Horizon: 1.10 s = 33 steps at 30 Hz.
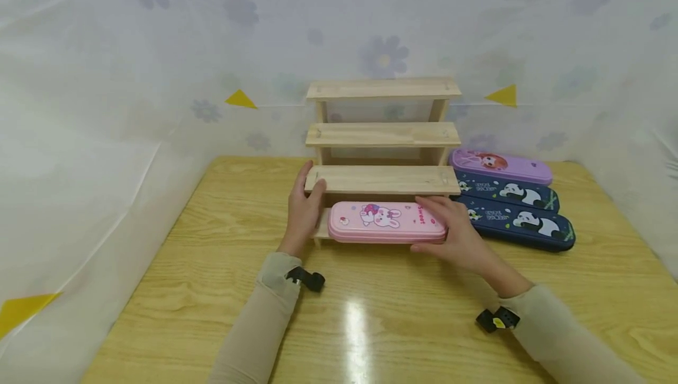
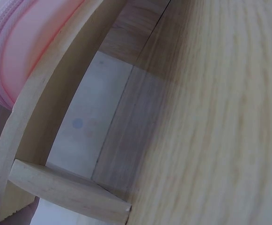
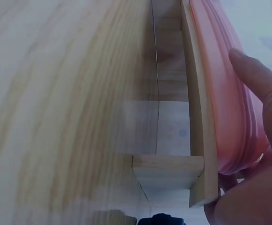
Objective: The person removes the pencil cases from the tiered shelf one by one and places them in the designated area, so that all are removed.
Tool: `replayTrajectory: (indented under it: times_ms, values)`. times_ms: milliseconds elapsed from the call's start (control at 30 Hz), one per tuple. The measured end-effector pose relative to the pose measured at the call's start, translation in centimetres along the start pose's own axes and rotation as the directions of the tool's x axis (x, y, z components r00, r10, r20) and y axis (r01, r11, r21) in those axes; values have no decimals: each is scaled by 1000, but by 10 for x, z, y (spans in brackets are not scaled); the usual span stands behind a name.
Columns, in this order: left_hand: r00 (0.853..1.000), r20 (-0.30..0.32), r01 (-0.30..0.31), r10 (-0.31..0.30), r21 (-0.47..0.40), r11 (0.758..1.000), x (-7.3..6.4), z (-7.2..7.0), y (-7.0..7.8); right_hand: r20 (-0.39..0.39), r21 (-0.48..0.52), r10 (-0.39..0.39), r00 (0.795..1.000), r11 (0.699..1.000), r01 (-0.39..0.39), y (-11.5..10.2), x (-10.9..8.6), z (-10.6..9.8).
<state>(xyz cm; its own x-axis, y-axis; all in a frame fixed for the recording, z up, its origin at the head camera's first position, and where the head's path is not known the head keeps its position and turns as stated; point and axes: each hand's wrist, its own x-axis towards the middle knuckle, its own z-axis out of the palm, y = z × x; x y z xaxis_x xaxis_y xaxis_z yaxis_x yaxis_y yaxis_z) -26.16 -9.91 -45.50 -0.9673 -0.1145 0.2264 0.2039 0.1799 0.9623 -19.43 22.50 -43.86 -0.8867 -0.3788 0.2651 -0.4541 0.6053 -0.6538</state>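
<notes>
A pink pencil case [image 1: 389, 224] with a rabbit print lies across the lowest step of a tiered wooden stand [image 1: 382, 179]. My right hand [image 1: 459, 237] grips its right end, fingers at the top edge and thumb at the front. In the right wrist view, that thumb [image 3: 257, 77] presses the zipped side of the pink case [image 3: 224, 103]. My left hand [image 1: 304, 213] holds the left end of the step above, its thumb at the front edge. The left wrist view shows the stand's board [image 2: 47, 89] and part of the pink case [image 2: 23, 51], but hardly any of that hand.
Right of the stand, a purple pencil case [image 1: 521, 170] with a girl print lies behind two dark blue panda pencil cases [image 1: 529, 194]. All rest on the wood-grain table [image 1: 212, 290]. A pale flowered sheet [image 1: 296, 36] hangs behind and at both sides.
</notes>
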Motion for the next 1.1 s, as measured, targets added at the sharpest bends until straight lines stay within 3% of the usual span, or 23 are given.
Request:
replayTrajectory:
  times_ms: [167, 433, 800, 833, 1033, 1100]
  values:
    - [1000, 8, -7, 6, 7, 1000, 0, -1, 1, -17, -12, 29, 999, 1000, -29, -1, 1, 4]
    - [1000, 10, -15, 15, 8, 1000, -2, 2, 2, -71, -5, -23, 997, 1000, 23, 1, -1, 2]
    - [1000, 16, -16, 16, -24, 1000, -1, 1, -1, -13, 40, 54, 998, 998, -53, 3, -16, -11]
    - [1000, 27, -10, 10, -29, 1000, -2, 0, 4, -10, 39, 57, 998, 998, -56, 4, -17, -12]
    - [998, 54, 14, -11, -57, 998, -2, -2, 6, -1, 37, 42, 999, 998, -42, 7, -26, -23]
    - [999, 44, 2, 1, -70, 998, 0, -1, 0, -6, 34, 23, 1000, 999, -23, 9, -28, -26]
